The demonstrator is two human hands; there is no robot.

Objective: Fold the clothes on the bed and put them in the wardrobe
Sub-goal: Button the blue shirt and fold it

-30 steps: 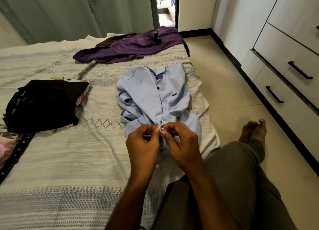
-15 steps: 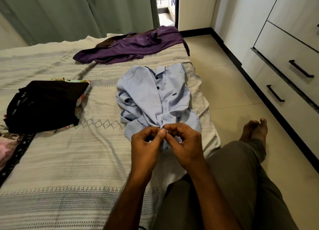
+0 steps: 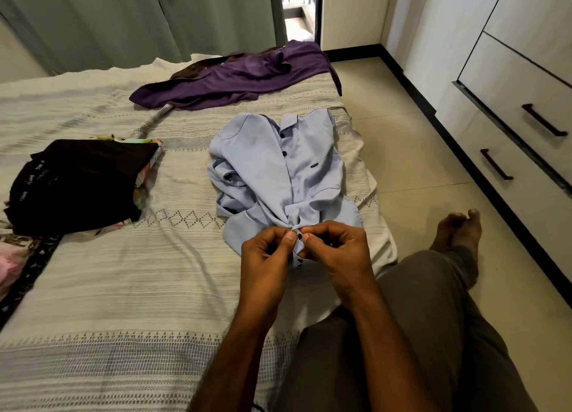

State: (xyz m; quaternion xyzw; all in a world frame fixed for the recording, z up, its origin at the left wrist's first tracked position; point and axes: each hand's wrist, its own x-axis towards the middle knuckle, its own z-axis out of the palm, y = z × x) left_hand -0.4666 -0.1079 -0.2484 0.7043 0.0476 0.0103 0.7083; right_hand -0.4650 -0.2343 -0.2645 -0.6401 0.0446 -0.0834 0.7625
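While the light-blue shirt (image 3: pixel 278 176) lies front-up near the right edge of the bed (image 3: pixel 108 288), its placket is pinched between both hands at the hem end closest to the person. In the head view, the only one given, the left hand (image 3: pixel 266 260) and the right hand (image 3: pixel 337 254) are seen knuckle to knuckle, fingers curled, each thumb and forefinger closed on the cloth around a dark button (image 3: pixel 299 234). The shirt's long axis is seen to run away from the fingers, collar at the far end, so the buttons still open lie straight ahead, up the placket. Neither hand is markedly nearer. One button is judged to be in the course of fastening, before any folding. A purple garment (image 3: pixel 235 74) is spread unfolded at the far end, a folded dark pile (image 3: pixel 77 179) is set well to the left, and the wardrobe drawers (image 3: pixel 510 151) stand across the floor to the right.
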